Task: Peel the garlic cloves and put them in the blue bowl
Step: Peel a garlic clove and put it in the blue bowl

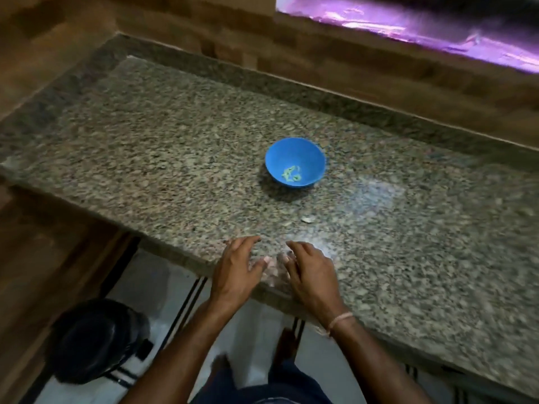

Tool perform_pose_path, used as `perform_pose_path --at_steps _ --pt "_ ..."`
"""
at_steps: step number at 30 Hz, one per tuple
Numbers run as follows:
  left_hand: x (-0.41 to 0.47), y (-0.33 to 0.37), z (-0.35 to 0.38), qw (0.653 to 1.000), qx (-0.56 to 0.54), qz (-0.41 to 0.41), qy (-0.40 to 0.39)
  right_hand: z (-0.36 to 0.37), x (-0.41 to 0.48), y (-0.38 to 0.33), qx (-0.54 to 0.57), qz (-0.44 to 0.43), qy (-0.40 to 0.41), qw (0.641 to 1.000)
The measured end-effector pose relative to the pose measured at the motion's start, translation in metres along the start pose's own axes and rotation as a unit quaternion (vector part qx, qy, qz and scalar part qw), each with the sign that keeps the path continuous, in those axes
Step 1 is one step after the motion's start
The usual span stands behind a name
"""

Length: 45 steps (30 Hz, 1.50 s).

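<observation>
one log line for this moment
left hand: empty; right hand: empty; blue bowl: on counter, bits inside; pale scrap: on counter

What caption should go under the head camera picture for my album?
Open left hand and open right hand at the near edge of a speckled granite counter, round blue bowl beyond.

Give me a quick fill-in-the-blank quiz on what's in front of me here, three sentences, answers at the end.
1. The bowl is ____ in colour.
2. The thin band is worn on the ____ wrist.
3. The small pale scrap lies on the ____, between the bowl and the left hand and right hand.

Missing words: blue; right; counter.
</observation>
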State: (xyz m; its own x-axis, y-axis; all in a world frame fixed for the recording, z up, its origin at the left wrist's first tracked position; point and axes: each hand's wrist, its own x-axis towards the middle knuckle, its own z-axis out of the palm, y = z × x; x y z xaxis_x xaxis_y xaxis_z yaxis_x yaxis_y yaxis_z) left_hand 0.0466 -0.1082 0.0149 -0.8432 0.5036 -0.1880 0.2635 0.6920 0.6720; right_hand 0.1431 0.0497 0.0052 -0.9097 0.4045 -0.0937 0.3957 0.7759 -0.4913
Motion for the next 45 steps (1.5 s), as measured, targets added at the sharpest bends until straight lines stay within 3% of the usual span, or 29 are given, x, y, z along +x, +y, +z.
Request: perform_pose_path --at_steps 10,19,23,28,31,37,40,43,45 --pt "0.091 0.039 0.042 0.998 0.049 0.047 -0.006 -0.026 0.051 0.053 -0.063 0.109 -0.031 0.992" --pt "0.12 0.029 0.062 0.987 0.124 0.1 -0.006 -0.028 0.106 0.063 -0.08 0.192 -0.093 0.974" --pt "0.122 0.028 0.056 0.992 0.078 0.102 -0.009 -0.024 0.107 0.061 -0.075 0.206 -0.086 0.972" --pt "0.145 0.075 0.023 0.99 -0.028 0.121 0.063 -0.023 0.108 0.061 -0.064 0.218 -0.078 0.971" --pt "0.182 0.095 0.013 0.985 0.003 0.138 0.105 -0.024 0.108 0.059 -0.058 0.222 -0.075 0.97" --pt "0.221 0.1 0.01 0.98 0.112 0.113 0.116 -0.027 0.106 0.061 -0.03 0.223 -0.066 0.972" --pt "0.193 0.1 0.012 0.961 0.104 0.196 0.163 -0.028 0.104 0.063 -0.023 0.212 -0.065 0.975" --pt "0.146 0.093 0.045 0.951 0.107 0.287 0.043 -0.032 0.099 0.068 -0.016 0.19 -0.073 0.979" --pt "0.133 0.078 0.071 0.963 0.12 0.241 -0.024 -0.036 0.095 0.074 0.016 0.175 -0.074 0.982"
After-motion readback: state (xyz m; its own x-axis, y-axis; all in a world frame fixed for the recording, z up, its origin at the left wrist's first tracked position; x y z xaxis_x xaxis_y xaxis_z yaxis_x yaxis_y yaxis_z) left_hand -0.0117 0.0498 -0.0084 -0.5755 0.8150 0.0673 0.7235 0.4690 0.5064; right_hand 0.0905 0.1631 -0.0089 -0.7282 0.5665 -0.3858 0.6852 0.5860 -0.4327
